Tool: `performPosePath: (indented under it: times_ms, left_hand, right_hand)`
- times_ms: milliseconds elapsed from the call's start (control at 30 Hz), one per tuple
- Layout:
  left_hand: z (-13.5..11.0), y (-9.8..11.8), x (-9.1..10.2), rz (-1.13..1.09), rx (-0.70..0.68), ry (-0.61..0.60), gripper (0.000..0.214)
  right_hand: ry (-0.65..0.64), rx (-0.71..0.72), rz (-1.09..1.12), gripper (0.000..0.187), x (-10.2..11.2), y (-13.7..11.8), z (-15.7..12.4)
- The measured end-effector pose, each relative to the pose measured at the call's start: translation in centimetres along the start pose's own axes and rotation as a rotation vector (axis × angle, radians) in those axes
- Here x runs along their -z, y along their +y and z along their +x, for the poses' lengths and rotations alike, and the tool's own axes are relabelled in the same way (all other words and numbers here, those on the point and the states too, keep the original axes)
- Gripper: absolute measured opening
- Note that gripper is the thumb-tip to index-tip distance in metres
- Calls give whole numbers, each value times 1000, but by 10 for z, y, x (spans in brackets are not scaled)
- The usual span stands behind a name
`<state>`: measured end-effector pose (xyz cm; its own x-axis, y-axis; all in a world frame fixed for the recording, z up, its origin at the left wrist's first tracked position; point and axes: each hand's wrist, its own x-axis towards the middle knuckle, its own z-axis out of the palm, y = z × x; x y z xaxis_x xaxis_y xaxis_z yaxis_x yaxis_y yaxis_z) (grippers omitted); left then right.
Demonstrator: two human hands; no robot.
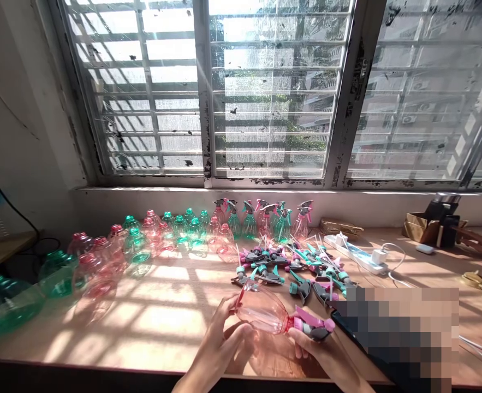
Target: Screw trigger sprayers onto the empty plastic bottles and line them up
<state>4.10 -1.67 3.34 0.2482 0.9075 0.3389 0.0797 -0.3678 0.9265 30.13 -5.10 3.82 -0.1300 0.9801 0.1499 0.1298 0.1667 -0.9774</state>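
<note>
A clear pink spray bottle (263, 310) lies sideways above the table's front part, between my two hands. My left hand (228, 333) is closed round its base end. At the neck, the fingers of my right hand (312, 349) grip the collar of a pink and grey trigger sprayer (312, 323), which sits on the bottle's mouth. Whether it is screwed fully down I cannot tell. Just behind the bottle lies a pile of loose trigger sprayers (269, 255) in pink, teal and grey, with thin tubes sticking out.
Open-topped pink and green bottles (134, 245) stand along the left and back. Several bottles with sprayers (249, 221) line the wall under the window. A white power strip (355, 255), a charger cable and a cardboard box (418, 226) are at the right. A dark device (347, 327) lies beside my right hand.
</note>
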Motion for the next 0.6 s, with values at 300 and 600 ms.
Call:
performPosePath:
  times_ms: [300, 600]
  left_hand:
    - [2, 2, 3, 89, -99, 22, 41]
    - [-2, 1, -5, -76, 42, 44, 44]
  right_hand:
    - [116, -71, -16, 29, -3, 2, 2]
    - [112, -44, -40, 25, -1, 14, 5]
